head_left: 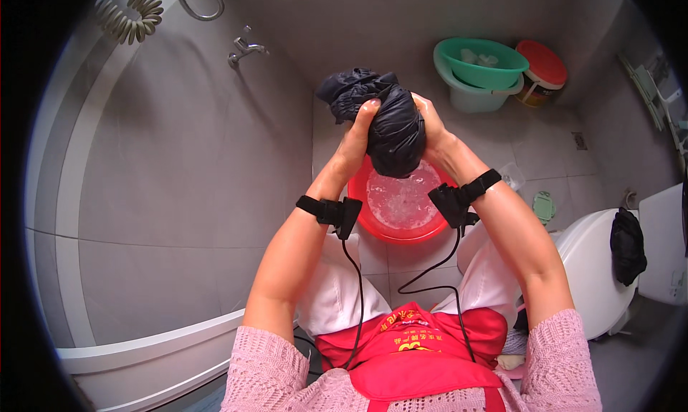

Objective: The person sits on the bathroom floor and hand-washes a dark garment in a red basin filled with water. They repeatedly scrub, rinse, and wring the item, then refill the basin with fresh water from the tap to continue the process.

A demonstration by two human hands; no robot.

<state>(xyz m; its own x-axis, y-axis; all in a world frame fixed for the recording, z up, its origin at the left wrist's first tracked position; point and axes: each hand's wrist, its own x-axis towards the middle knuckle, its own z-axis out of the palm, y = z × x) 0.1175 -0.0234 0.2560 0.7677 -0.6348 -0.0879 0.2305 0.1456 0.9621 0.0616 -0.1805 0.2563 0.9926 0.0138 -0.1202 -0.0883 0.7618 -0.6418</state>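
A bunched piece of dark cloth (398,129), shiny and wet-looking and perhaps a garment, is squeezed between my two hands. My left hand (356,136) presses its left side with the thumb on top, its other fingers mostly hidden. On the right side my right hand (432,127) wraps round the cloth, its fingers partly behind it. Below the bundle stands a red basin (401,233) on the floor, holding foamy water. The near part of the cloth hangs over the basin's far side. Each wrist wears a black strap with a small device and a cable.
Green and pale basins (481,61) are stacked at the back wall beside a bucket with a red lid (542,62). A toilet (591,269) stands at the right with a black cloth bundle (628,247) on it. A tap (247,51) juts from the left wall.
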